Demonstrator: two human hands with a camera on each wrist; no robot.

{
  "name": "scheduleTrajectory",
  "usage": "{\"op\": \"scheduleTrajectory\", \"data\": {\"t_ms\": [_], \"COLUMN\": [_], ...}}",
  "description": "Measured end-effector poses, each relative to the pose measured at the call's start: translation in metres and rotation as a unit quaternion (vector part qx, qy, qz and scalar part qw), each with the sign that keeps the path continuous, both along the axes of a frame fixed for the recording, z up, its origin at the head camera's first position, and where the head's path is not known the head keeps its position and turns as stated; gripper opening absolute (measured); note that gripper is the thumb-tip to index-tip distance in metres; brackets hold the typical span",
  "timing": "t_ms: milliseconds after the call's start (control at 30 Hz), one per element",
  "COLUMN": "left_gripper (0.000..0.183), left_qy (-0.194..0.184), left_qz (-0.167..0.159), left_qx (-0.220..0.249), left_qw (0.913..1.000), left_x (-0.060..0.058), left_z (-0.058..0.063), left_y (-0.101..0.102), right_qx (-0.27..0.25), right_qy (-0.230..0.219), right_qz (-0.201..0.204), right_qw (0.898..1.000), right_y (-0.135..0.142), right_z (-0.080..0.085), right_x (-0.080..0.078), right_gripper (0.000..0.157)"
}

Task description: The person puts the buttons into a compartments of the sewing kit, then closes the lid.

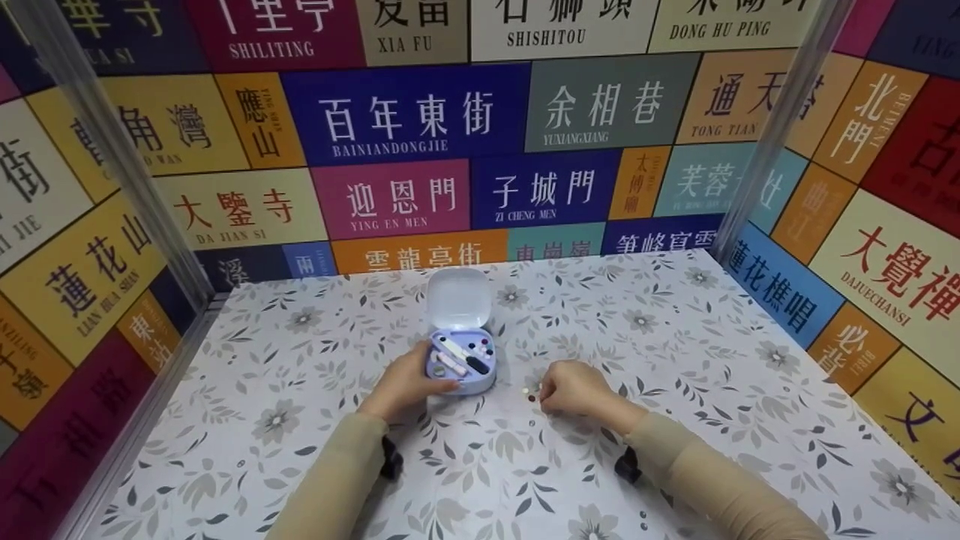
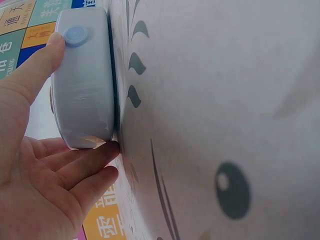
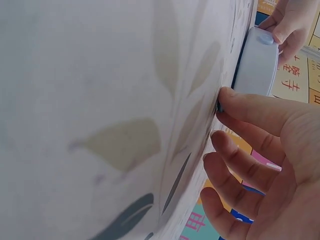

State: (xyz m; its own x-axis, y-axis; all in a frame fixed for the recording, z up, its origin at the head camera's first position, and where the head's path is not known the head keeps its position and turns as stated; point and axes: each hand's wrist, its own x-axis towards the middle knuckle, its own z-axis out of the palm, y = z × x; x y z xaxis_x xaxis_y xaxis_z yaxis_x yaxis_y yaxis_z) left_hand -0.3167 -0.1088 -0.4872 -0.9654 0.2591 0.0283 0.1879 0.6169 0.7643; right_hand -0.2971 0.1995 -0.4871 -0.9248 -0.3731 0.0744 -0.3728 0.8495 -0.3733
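Observation:
My left hand [image 1: 409, 382] grips the side of a small pale-lavender sewing kit box [image 1: 476, 386], its thumb at the front by the round blue catch [image 2: 76, 36]. The hinged white lid [image 1: 459, 298] stands up. Inside lie a dark-tipped tool [image 1: 478, 365], white rod-like pieces and several small coloured round pieces [image 1: 484, 343]. To the right of the box, my right hand [image 1: 581, 390] has thumb and forefinger pinched at the tabletop on a small dark button [image 3: 219, 107], mostly covered by the fingertips. Beside those fingertips lie a cream button [image 1: 525, 391] and a dark brown button [image 1: 532, 398].
A white cloth [image 1: 315, 435] printed with grey leaves and flowers covers the table; some printed spots look like small objects. Panels with coloured place-name signs [image 1: 405, 112] stand behind and at both sides, with clear corner posts [image 1: 142, 157].

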Motion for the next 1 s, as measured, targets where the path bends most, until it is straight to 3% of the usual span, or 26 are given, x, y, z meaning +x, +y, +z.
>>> {"op": "scheduleTrajectory", "data": {"t_ms": [267,633,1000], "left_gripper": [0.099,0.101,0.102], "left_qy": [-0.002,-0.013,-0.026], "left_qz": [-0.002,0.003,0.014], "left_qx": [0.005,0.013,-0.004], "left_qw": [1.0000,0.9998,0.9996], "left_x": [-0.001,0.000,-0.001], "left_z": [0.000,0.000,0.000], "left_y": [0.000,0.000,0.001], "right_qx": [-0.020,-0.085,-0.149], "right_qy": [-0.044,-0.096,-0.117], "right_qz": [-0.018,-0.043,-0.047], "right_qw": [0.999,0.991,0.981], "right_y": [0.002,0.007,0.014], "right_z": [0.000,-0.002,-0.005], "right_x": [-0.002,-0.007,-0.019], "right_gripper": [0.014,0.012,0.005]}}
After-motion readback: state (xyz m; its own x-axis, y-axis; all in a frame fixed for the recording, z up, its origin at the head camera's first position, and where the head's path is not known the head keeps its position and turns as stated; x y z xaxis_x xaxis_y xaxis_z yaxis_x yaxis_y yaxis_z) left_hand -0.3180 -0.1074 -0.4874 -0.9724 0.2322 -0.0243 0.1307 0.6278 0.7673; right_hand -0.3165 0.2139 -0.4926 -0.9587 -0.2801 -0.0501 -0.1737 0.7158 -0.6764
